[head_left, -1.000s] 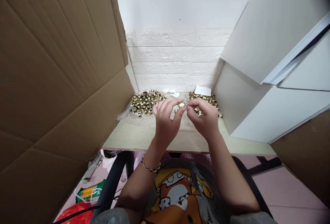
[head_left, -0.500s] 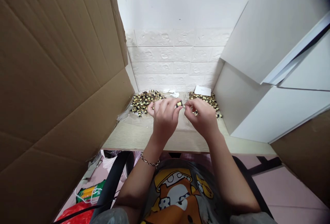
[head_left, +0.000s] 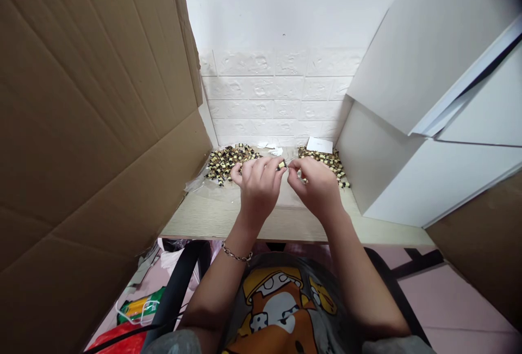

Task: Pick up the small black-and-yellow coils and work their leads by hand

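Left hand (head_left: 259, 184) hangs over table (head_left: 207, 219), fingers curled, pinching yellow-black part (head_left: 281, 165) against thumb. Part sits between both hands. Right hand (head_left: 317, 182) angles inward, thumb and forefinger narrowed at part's right end; cannot tell what they hold.

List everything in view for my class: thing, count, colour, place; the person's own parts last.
Held part: one, yellow-black, centre
Part heaps: two, yellow-black, left and right
Table: one, pale, centre
Card: one, white, on right heap
Paper scraps: several, white, between heaps
Plastic sheet: one, clear, by left heap
Cardboard: two pieces, brown, left and right
Boxes: at least two, white, right
Wall: one, white, behind
Chair: one, black, bottom
Packet: one, green-yellow, lower left
Bag: one, red, bottom left
Floor: one, pink, below
Shirt: one, grey printed, bottom centre
Bracelet: one, metallic, left wrist
Forearms: two, bare, below
Left grip: one, bare, holding that part
Right grip: one, bare, by held part's right end
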`<act>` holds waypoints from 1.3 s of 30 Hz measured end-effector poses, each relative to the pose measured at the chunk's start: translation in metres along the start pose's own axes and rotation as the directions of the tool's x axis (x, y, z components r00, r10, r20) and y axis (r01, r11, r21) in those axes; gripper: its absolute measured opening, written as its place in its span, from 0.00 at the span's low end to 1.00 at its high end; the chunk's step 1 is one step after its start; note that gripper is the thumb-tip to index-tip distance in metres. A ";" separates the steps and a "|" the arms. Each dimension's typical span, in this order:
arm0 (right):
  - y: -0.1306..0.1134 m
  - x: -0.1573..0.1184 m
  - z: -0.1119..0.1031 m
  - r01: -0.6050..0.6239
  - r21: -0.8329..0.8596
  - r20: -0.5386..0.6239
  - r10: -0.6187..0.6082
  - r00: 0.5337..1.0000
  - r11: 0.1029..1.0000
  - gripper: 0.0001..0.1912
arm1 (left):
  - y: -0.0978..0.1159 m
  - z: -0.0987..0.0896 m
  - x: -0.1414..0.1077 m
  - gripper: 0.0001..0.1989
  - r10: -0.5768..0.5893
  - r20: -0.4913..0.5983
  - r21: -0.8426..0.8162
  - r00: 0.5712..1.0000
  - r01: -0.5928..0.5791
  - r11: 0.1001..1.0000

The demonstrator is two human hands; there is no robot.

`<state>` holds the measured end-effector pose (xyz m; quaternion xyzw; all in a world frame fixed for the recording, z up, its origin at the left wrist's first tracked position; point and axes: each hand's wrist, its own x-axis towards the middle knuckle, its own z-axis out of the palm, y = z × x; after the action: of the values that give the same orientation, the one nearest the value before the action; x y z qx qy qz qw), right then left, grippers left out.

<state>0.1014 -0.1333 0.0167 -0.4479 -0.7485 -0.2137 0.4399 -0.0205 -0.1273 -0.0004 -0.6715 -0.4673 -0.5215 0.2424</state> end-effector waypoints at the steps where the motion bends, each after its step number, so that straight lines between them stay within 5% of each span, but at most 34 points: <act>1: 0.000 0.000 0.000 -0.001 -0.013 0.003 0.001 1.000 1.000 0.05 | -0.001 0.001 0.000 0.09 0.010 -0.010 0.013 1.000 -0.009 1.000; 6: 0.000 0.001 0.005 0.042 -0.073 0.043 -0.039 0.998 0.996 0.06 | -0.003 0.004 -0.003 0.09 0.027 0.006 0.038 1.000 -0.027 0.999; 10: 0.006 -0.002 0.009 0.076 -0.089 0.106 -0.067 0.992 0.993 0.07 | -0.005 0.001 -0.004 0.09 0.020 0.157 -0.025 0.987 -0.016 1.000; 14: 0.012 -0.005 0.007 0.036 0.022 0.143 -0.039 0.989 0.999 0.06 | -0.009 -0.002 -0.001 0.08 -0.093 0.336 -0.285 0.937 0.195 0.938; 17: 0.015 -0.006 0.003 0.046 0.070 0.115 -0.054 0.992 0.996 0.07 | -0.012 -0.002 0.001 0.10 -0.153 0.511 -0.533 0.846 0.452 0.715; 20: 0.015 -0.008 0.001 0.120 0.002 0.052 -0.120 0.991 0.993 0.07 | -0.013 0.000 0.000 0.11 -0.174 0.680 -0.623 0.712 0.687 0.374; 23: 0.013 -0.012 0.001 0.185 -0.093 -0.019 -0.187 0.982 0.978 0.06 | -0.012 0.003 -0.003 0.10 -0.132 0.784 -0.604 0.606 0.794 0.060; 27: 0.011 -0.013 0.004 0.218 -0.142 -0.035 -0.225 0.974 0.965 0.05 | -0.012 0.003 -0.006 0.10 -0.059 0.889 -0.455 0.454 0.860 -0.232; 31: 0.011 -0.013 0.005 0.216 -0.150 -0.027 -0.223 0.975 0.965 0.06 | -0.013 0.003 -0.008 0.09 -0.042 0.924 -0.369 0.379 0.860 -0.353; 39: 0.006 -0.012 0.002 0.217 -0.135 0.024 -0.216 0.976 0.967 0.07 | -0.011 0.002 -0.008 0.08 -0.055 0.928 -0.355 0.369 0.829 -0.431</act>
<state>0.1077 -0.1345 0.0050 -0.3936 -0.7784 -0.3091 0.3790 -0.0294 -0.1238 -0.0107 -0.3910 -0.2463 -0.4899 -0.7392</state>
